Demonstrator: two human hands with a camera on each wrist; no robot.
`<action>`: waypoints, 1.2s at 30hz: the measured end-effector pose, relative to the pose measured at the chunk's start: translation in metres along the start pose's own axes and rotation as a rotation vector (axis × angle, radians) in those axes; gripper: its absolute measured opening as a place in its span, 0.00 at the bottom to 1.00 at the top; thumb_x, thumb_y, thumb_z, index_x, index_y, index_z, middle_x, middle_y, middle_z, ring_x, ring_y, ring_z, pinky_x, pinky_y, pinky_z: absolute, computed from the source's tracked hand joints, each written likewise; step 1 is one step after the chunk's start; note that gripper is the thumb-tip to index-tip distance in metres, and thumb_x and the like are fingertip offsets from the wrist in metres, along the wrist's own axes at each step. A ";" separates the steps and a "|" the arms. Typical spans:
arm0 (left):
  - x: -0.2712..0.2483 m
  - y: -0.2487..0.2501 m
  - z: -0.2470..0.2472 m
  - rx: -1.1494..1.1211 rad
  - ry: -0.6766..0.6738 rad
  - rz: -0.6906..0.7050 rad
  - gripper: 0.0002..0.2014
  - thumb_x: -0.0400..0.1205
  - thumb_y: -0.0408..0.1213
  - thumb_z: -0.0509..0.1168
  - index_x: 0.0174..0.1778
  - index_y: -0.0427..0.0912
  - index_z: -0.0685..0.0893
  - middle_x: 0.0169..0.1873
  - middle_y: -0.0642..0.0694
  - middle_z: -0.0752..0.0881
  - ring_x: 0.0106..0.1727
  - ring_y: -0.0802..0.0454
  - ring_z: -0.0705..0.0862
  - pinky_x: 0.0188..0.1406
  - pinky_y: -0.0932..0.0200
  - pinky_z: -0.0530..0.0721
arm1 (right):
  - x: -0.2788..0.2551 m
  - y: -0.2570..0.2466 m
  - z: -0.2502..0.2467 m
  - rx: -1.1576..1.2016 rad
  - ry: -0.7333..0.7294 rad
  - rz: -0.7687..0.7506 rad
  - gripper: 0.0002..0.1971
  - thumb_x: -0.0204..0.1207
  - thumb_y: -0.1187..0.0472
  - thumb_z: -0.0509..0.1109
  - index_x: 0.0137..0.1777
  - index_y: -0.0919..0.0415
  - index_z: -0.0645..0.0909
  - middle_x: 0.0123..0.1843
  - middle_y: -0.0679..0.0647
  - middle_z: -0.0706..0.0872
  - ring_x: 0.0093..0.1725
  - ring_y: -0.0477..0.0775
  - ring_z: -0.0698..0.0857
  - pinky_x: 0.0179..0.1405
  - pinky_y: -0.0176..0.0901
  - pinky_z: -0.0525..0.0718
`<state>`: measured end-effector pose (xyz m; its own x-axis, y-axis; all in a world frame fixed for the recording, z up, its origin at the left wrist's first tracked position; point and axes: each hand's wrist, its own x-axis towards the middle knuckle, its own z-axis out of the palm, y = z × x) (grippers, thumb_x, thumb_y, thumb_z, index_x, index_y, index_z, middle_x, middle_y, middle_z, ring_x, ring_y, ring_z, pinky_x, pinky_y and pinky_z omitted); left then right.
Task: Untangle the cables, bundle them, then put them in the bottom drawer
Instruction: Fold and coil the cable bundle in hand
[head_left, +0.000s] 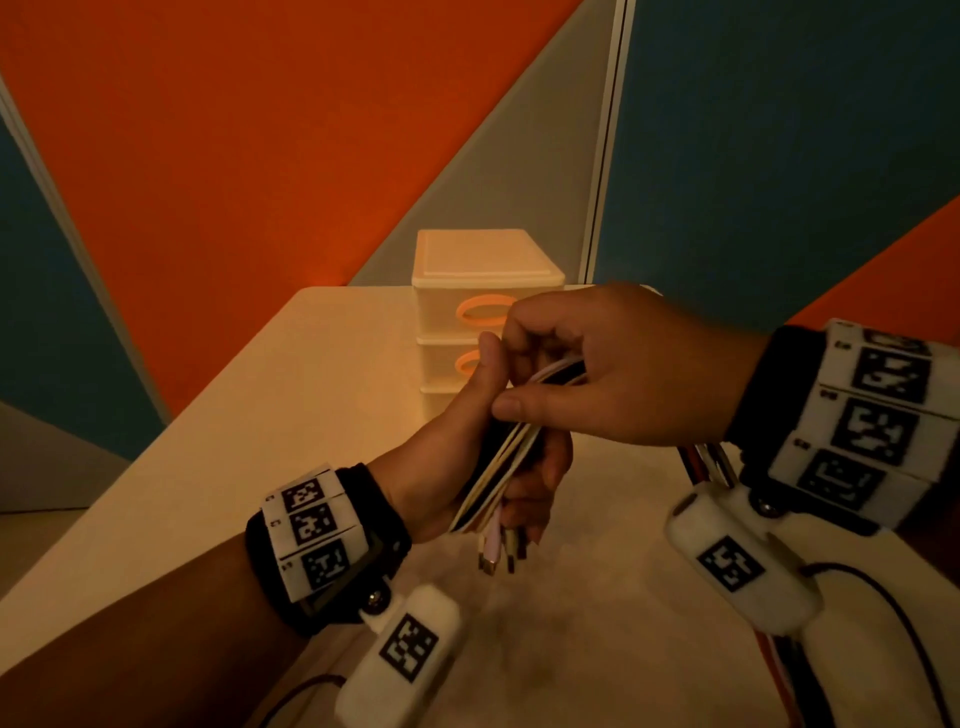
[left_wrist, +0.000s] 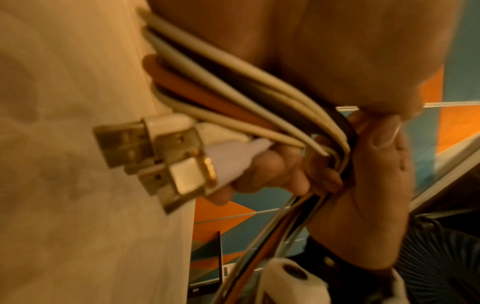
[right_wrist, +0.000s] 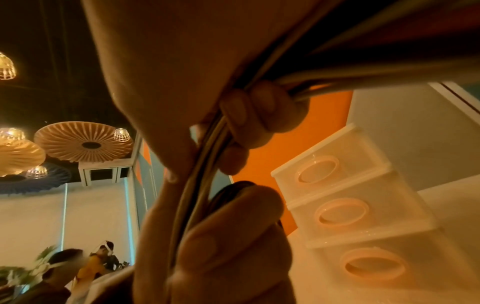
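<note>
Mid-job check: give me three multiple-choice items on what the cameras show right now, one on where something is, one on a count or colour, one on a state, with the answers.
1. Where is the cable bundle?
A. lying on the table
B. held in the air by both hands
C. inside the drawer unit

2. How many drawers, each with an orange ring handle, does the drawer unit have?
A. two
B. three
C. five

3. What state is the bottom drawer in?
A. closed
B. pulled fully out
C. removed and set on the table

Answers:
1. B, since the left hand grips the bundle low and the right hand holds it higher up, above the table.
2. B, as the right wrist view shows three stacked fronts with ring handles.
3. A, because its front sits flush with the drawers above.
</note>
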<state>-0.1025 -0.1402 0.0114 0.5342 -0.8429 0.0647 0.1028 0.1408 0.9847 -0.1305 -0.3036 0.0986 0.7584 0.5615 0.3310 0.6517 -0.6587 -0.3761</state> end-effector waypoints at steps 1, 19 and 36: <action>-0.001 0.001 0.001 -0.017 -0.036 0.009 0.50 0.70 0.80 0.40 0.36 0.29 0.79 0.21 0.39 0.70 0.20 0.46 0.73 0.38 0.48 0.80 | 0.001 0.001 -0.001 0.009 -0.004 -0.024 0.14 0.71 0.39 0.72 0.43 0.50 0.82 0.36 0.48 0.87 0.37 0.49 0.86 0.38 0.53 0.86; -0.016 0.023 0.001 -0.272 -0.353 0.024 0.28 0.85 0.57 0.63 0.28 0.37 0.71 0.15 0.47 0.62 0.16 0.50 0.65 0.32 0.54 0.76 | 0.011 0.025 0.060 0.839 0.102 -0.087 0.13 0.81 0.46 0.65 0.47 0.56 0.81 0.44 0.56 0.80 0.46 0.47 0.80 0.53 0.48 0.80; -0.006 0.038 0.013 -0.166 -0.220 0.092 0.19 0.88 0.42 0.53 0.35 0.36 0.75 0.19 0.41 0.66 0.23 0.49 0.77 0.41 0.45 0.80 | 0.015 0.006 0.050 0.982 0.357 0.156 0.26 0.79 0.42 0.59 0.37 0.67 0.74 0.28 0.56 0.77 0.29 0.47 0.78 0.33 0.33 0.80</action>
<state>-0.1127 -0.1366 0.0510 0.3550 -0.9123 0.2043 0.2079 0.2901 0.9341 -0.1150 -0.2739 0.0578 0.8925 0.2203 0.3936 0.3874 0.0729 -0.9190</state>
